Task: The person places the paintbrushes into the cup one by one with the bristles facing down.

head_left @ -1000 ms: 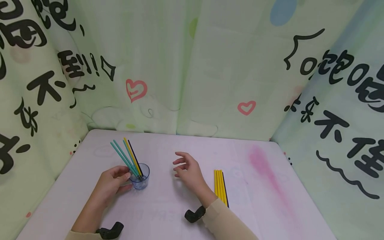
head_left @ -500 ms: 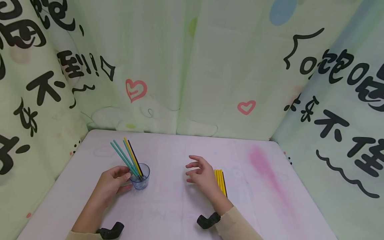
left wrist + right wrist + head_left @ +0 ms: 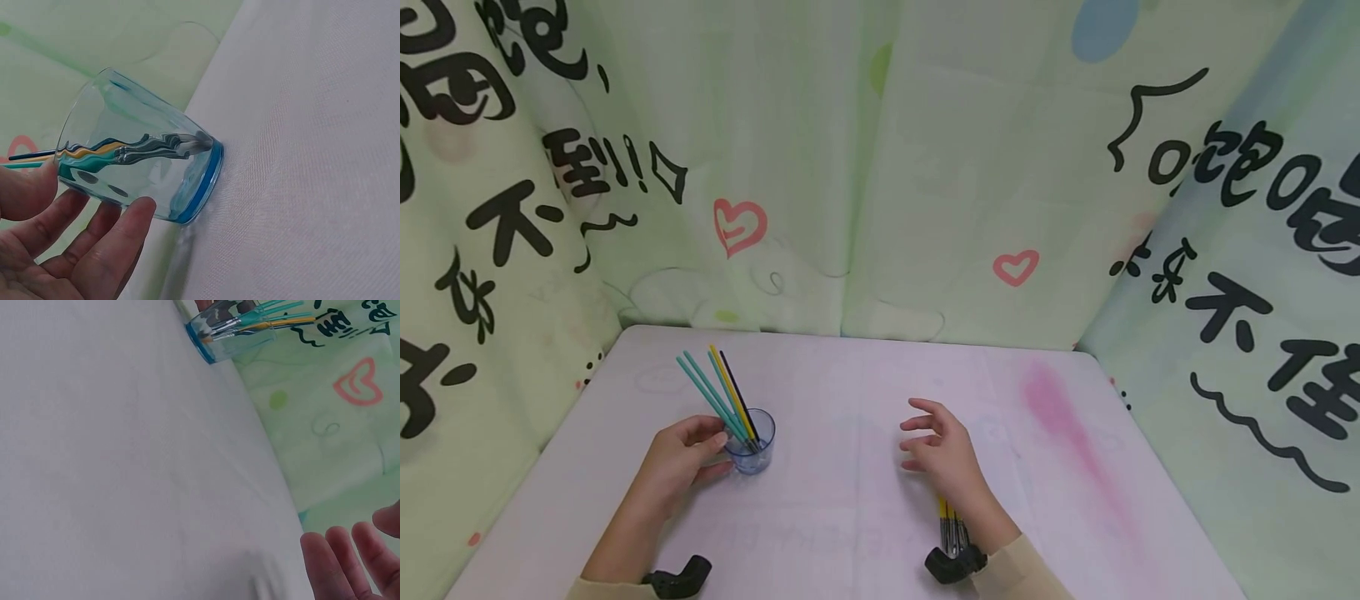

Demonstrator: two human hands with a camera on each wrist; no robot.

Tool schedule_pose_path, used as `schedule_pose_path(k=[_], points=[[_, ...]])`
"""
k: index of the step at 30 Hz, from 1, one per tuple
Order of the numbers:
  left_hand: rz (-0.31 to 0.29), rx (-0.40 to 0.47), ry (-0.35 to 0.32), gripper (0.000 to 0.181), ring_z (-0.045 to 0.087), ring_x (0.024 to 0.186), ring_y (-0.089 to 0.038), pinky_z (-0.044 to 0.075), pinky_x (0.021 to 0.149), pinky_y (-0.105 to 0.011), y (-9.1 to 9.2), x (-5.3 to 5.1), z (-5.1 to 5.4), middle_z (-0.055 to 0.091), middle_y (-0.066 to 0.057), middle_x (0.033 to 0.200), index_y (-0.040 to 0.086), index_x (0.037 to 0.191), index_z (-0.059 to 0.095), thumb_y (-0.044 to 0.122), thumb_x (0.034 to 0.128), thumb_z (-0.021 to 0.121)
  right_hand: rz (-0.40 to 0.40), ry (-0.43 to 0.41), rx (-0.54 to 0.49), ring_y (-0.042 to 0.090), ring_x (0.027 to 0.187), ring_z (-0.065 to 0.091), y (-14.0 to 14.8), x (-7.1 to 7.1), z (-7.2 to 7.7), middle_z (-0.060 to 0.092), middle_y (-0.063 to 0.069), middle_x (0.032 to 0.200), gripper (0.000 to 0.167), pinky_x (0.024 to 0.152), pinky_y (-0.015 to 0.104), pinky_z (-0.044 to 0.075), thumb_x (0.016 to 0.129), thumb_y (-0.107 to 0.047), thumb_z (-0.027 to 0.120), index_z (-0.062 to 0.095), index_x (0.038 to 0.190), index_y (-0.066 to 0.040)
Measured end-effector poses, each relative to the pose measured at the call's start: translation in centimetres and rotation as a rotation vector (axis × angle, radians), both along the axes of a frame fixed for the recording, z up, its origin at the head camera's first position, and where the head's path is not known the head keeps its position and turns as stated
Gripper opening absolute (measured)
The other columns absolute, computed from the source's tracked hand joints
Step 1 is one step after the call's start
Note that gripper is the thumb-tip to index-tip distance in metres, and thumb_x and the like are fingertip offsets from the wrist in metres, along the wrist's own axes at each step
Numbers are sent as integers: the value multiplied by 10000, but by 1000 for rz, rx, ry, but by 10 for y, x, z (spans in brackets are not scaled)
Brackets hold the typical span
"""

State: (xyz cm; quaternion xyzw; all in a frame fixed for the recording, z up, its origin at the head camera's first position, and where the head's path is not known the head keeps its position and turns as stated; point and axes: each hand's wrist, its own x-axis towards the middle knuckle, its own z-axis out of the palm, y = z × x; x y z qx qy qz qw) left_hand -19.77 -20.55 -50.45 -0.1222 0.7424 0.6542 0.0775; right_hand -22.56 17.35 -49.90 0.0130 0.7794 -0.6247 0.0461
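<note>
- Left hand [image 3: 688,452] curled round the near-left wall of the clear cup [image 3: 764,455]; thumb by the rim, fingertips on the side. Looks a light hold rather than a hard squeeze.
- Cup stands upright on the tabletop [image 3: 820,517], left of centre. Likely braced because the long handles lean out over the rim and could tip so light a vessel.
- In the cup: two teal brushes [image 3: 702,383], a yellow brush [image 3: 724,379] and a dark brush [image 3: 731,377]. Metal ends down, handles up and fanned toward the back left. Tilt presumably comes from a mouth wide enough to let them lean on the rim.
- Handles rise past the thumb; the side grip seems to leave the right part of the mouth free for access.
- Right hand [image 3: 943,446] well apart from the cup, fingers parted and loosely bent, thumb clear of them. Holds nothing; right wrist view shows only air between fingers and thumb.
- Under that hand and wrist: a bundle of brushes [image 3: 953,532] lying on the tabletop, metal ends toward the person, yellow showing above them. Count not tellable, the far handle ends being covered.
- Shadow falls beside the right hand, so it appears raised; contact with the bundle cannot be confirmed.
- Bundle lies side by side, on the right hand's side, probably for easy reach, the left hand being taken up with the cup.
- Printed curtain [image 3: 880,208] behind the tabletop.
</note>
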Motion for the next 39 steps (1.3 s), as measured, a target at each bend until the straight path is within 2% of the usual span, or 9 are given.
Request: schedule_pose_path(k=[6,20,29,39], points=[[1,0,-4,416,675,1084,-174,694,902,-383,0,1,0,614,-214,1323,-83,1467,544,67,1084,611,-43,-38,58,322,936,762,14,4,3,688,201,1284,604,717,416,712,971,-5,683,568,1518,-234],[-1,-6,-3,404,696,1092,-189,694,897,-356,2,4,4,609,-234,1336,-81,1448,557,71,1079,618,-125,-73,191,264,877,701,44,9,2,670,183,1264,678,670,370,701,964,-6,709,510,1573,-228],[-5,-15,-5,407,698,1083,-177,694,893,-352,1,3,3,616,-227,1335,-73,1454,558,83,1083,620,-175,-109,312,229,740,669,60,11,0,660,178,1192,669,633,320,682,947,-5,680,496,1571,-167],[2,-12,-14,407,695,1098,-192,693,898,-356,2,3,5,620,-212,1328,-64,1457,559,81,1082,623,-176,-162,359,217,759,664,73,13,-4,668,167,1093,650,607,344,681,933,14,694,508,1547,-93]])
